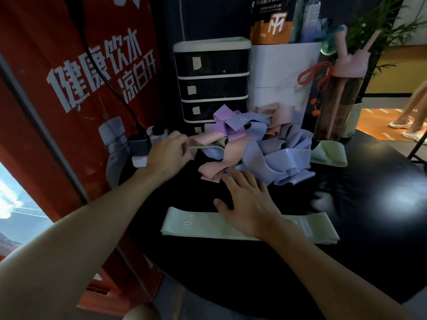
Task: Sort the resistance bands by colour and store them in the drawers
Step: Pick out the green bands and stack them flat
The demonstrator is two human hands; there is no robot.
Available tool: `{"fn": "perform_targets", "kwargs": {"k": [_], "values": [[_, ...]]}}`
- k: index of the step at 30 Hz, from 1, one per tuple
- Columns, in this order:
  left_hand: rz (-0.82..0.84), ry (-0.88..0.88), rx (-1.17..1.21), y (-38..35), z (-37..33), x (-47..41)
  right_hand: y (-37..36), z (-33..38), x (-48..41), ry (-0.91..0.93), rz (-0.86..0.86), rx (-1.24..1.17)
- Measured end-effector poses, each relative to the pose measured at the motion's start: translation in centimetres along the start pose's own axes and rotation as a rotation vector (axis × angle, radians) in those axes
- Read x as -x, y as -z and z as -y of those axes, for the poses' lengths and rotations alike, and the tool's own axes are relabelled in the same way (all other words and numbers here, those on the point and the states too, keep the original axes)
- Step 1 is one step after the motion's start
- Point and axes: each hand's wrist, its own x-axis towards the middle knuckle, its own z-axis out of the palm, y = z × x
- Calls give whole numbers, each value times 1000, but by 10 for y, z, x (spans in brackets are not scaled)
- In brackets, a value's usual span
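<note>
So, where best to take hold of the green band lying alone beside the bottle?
Probably pinch the green band at its upturned left fold, coming from the front with the right hand: nothing covers it, and the bottle stands behind it.

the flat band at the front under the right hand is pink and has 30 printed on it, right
Not pink. The head view shows that the flat band at the front, under the right hand, is pale green. It does have 30 printed on it. The pink bands are in the pile behind it.
</note>
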Motion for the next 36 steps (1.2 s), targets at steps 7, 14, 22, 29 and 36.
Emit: {"fn": "perform_targets", "kwargs": {"k": [7,14,22,29,36], "values": [[-174,-116,67,35,-25,6,3,-2,-1,-16,36,-52],[-290,-174,223,74,-54,1,8,-4,-2,-86,28,-138],[-363,-183,159,124,-61,-3,28,-1,-10,-202,-94,-474],[-419,-220,191,152,-78,2,69,-1,-32,-221,-206,-666],[-239,-344,157,153,-106,5,104,26,-49,-50,-301,-823]]}}
